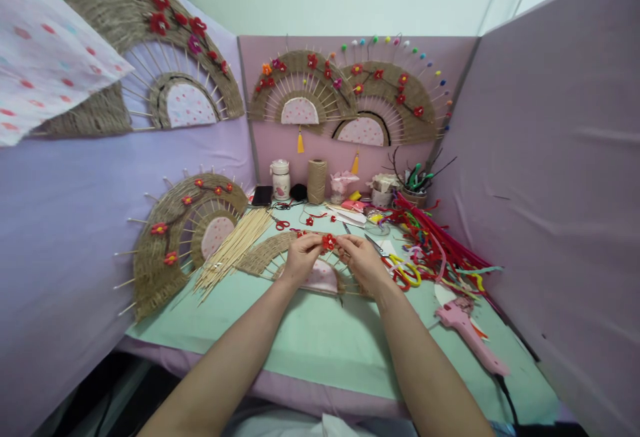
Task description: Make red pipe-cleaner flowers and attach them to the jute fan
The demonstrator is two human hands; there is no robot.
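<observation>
A small red flower (329, 242) is pinched between my two hands, above a twine-wrapped fan (267, 254) lying on the table. My left hand (303, 255) grips the flower's left side with thumb and forefinger. On the other side, the fingertips of my right hand (361, 258) are closed on its right edge. Below them shows the fan's pale half-round centre (323, 277), partly covered by my wrists. Two more small red pieces, one a flower (309, 221), lie just beyond the fan.
Bamboo sticks (235, 247) lie left, near red-handled scissors (281, 224). Yellow-handled scissors (407, 270), a heap of red pipe cleaners (425, 223) and a pink glue gun (470, 333) with a cord are on the right. A twine spool (317, 181) and jar (281, 180) stand behind.
</observation>
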